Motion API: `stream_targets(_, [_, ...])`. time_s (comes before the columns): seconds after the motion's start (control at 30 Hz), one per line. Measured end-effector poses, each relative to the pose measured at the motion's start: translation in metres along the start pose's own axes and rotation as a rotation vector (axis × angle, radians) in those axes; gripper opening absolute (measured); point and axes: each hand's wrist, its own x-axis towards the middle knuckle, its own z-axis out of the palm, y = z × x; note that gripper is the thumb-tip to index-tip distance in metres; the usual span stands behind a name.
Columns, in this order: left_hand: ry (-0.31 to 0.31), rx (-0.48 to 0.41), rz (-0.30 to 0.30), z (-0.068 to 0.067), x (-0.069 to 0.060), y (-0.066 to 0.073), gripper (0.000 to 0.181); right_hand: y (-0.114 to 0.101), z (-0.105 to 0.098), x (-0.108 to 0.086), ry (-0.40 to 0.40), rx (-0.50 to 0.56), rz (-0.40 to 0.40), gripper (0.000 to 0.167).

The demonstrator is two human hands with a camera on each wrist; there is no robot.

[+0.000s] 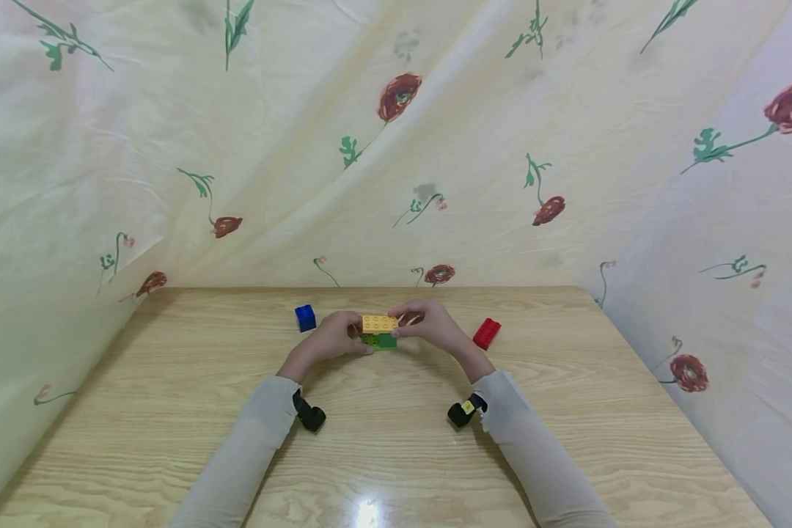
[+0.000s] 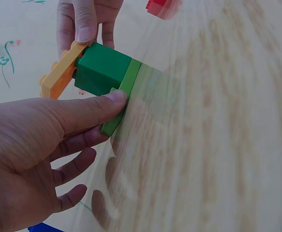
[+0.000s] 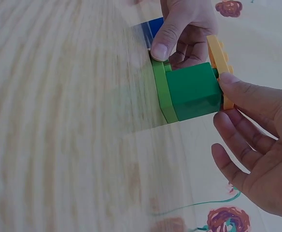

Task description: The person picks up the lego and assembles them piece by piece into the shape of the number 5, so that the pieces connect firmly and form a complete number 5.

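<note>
A light green plate [image 2: 132,77] lies flat on the table, with a dark green block [image 3: 194,91] standing on one end of it. Over the block is a yellow-orange plate [image 1: 379,323], slightly tilted against the block's top in the wrist views. My left hand [image 1: 335,336] pinches the light green plate's other end between thumb and finger. With thumb and fingertips, my right hand [image 1: 432,327] pinches the yellow-orange plate at its right end. Whether the yellow-orange plate is fully seated I cannot tell.
A blue block [image 1: 306,317] sits left of my left hand, and a red brick [image 1: 487,334] lies right of my right hand. Behind the wooden table [image 1: 383,455] hangs a flowered cloth [image 1: 290,147], which also runs along both sides.
</note>
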Motion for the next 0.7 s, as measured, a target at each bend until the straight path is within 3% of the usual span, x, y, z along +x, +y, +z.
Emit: stream_targets(0.7, [0.001,0.006,-0.001,0.0004,-0.0004,0.0004,0.028,-0.0029,0.002,0.0006,0.016,-0.042,-0.018,0.037])
